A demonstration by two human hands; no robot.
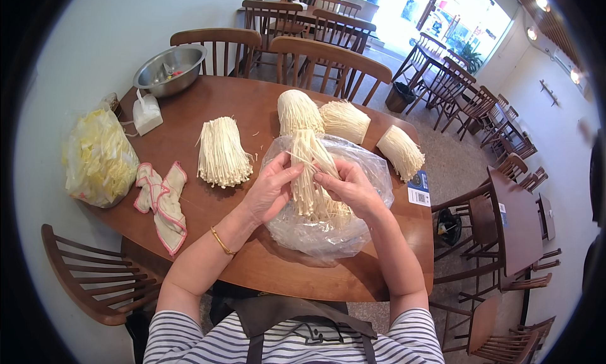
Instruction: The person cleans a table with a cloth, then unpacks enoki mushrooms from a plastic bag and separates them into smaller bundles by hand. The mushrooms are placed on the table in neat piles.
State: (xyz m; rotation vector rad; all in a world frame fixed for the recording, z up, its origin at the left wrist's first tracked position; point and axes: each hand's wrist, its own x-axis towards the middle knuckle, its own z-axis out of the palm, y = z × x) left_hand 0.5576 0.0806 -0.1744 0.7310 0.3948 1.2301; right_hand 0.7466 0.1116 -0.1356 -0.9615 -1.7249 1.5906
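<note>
A bunch of enoki mushrooms (305,184) is held between both hands over a clear plastic bag (326,241) that has more enoki in it. My left hand (274,186) grips the bunch's left side, thumb on the strands. On the right side, my right hand (348,186) pinches part of the same bunch with thumb and fingers. Beyond the bag lie large clumps of enoki, one (298,111) at the back, one (345,120) beside it and one (402,151) at the right. Another clump (223,153) rests left of the bag.
On the wooden table (255,269) at the left are a plastic bag of cut cabbage leaves (97,158), a pink-edged cloth (165,205), a white tissue pack (147,113) and a steel bowl (170,70). Wooden chairs (331,56) stand behind and at the left. A printed card (419,189) lies at the right edge.
</note>
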